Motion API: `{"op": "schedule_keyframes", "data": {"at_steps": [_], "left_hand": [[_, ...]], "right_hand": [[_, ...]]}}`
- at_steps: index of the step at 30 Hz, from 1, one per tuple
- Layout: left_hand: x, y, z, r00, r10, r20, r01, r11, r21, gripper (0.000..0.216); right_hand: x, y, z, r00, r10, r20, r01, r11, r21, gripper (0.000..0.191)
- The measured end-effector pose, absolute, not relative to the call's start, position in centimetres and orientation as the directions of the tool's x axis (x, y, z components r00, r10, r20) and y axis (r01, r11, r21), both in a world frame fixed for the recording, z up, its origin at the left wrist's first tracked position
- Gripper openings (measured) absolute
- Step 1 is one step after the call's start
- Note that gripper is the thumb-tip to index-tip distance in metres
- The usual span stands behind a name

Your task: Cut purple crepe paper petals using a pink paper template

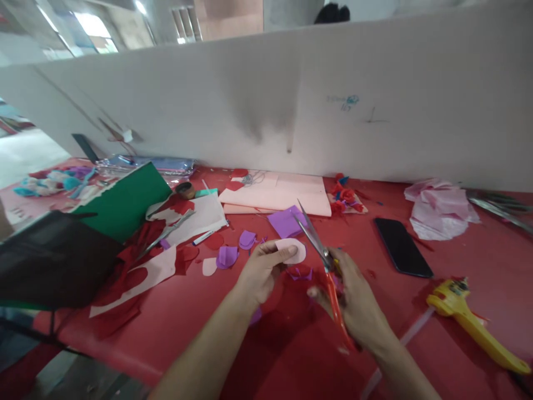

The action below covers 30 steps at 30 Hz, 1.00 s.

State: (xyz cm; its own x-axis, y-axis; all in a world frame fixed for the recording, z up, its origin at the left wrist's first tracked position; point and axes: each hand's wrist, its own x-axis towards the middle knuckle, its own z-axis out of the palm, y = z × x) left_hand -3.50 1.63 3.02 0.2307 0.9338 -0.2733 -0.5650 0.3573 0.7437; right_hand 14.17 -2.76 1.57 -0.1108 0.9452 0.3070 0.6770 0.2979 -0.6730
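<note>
Between the thumb and fingers of my left hand [264,272] is a pale pink petal-shaped cutout [297,253], held out flat. My right hand [358,300] has hold of red-handled scissors [336,311]; their blades are parted and point up and away, just right of the cutout. Scissors and cutout look apart. Beyond them lies a purple sheet piece [286,221]. Left of my left hand are small purple cutouts [227,256] and another pale pink cutout [209,266]. Under my hands the red table [291,366] shows a few red and purple scraps.
A black phone [403,247] and a yellow tape dispenser [466,316] lie at right. Folded pale pink sheets [287,191] are at the back, before a white partition [250,100]. Red and pink scraps [141,272], a green board [125,205] and a black object [54,261] crowd the left.
</note>
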Motion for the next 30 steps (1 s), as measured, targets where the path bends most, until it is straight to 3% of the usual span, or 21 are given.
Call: {"op": "schedule_keyframes", "data": {"at_steps": [4,7,20,26,28,30], "left_hand": [[-3.8,1.6,3.3,0.251,0.956,-0.150,-0.695,0.286,0.659,0.015],[-3.9,1.6,3.2,0.264,0.960,-0.098,-0.726,0.265,0.635,0.016],[-4.0,1.6,3.1,0.266,0.959,-0.094,-0.726,0.263,0.636,0.020],[-4.0,1.7,3.6,0.202,0.969,-0.140,-0.666,0.241,0.706,0.021],[-3.9,1.6,3.4,0.212,0.962,-0.171,-0.562,0.263,0.784,0.021],[-3.7,1.5,3.0,0.289,0.936,-0.201,-0.316,0.291,0.903,0.019]], "right_hand": [[14.0,-2.8,0.7,-0.208,0.905,0.370,0.730,0.395,-0.557,0.046],[13.9,-3.0,0.6,-0.221,0.901,0.373,0.735,0.405,-0.544,0.046],[14.3,-2.9,1.1,-0.203,0.905,0.375,0.766,0.385,-0.515,0.041],[14.2,-3.1,1.3,-0.096,0.962,0.256,0.735,0.242,-0.633,0.028],[14.5,-2.9,1.7,-0.013,0.976,0.219,0.798,0.142,-0.586,0.029],[15.3,-2.5,2.0,0.096,0.987,0.130,0.887,-0.025,-0.461,0.040]]}}
